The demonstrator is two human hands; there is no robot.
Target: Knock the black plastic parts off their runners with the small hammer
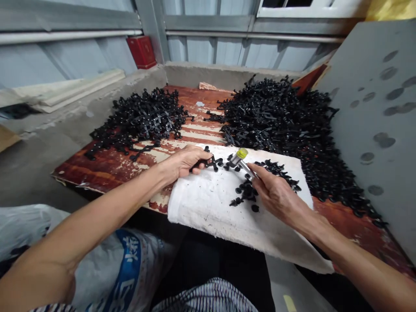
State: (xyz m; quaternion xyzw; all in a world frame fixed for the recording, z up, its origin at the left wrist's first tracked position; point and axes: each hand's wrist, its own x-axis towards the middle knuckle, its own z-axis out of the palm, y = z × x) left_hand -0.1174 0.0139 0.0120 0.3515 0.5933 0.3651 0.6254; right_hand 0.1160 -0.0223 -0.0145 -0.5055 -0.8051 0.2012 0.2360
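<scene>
My left hand (pixel 183 162) is closed on a black cross-shaped plastic piece (pixel 212 163), pressing it onto a white cloth pad (pixel 208 203). My right hand (pixel 276 193) is closed on a small metal tool with a yellow-green tip (pixel 242 158), the tip pointing toward the cross piece. Several small loose black bits (pixel 246 193) lie on the pad just below the tool and next to my right fingers.
A worn red wooden board (pixel 110 167) carries two heaps of black plastic pieces, one at the left (pixel 143 119) and a larger one at the right (pixel 279 119). A grey panel (pixel 373 112) leans at the right. A printed sack (pixel 130 264) lies by my lap.
</scene>
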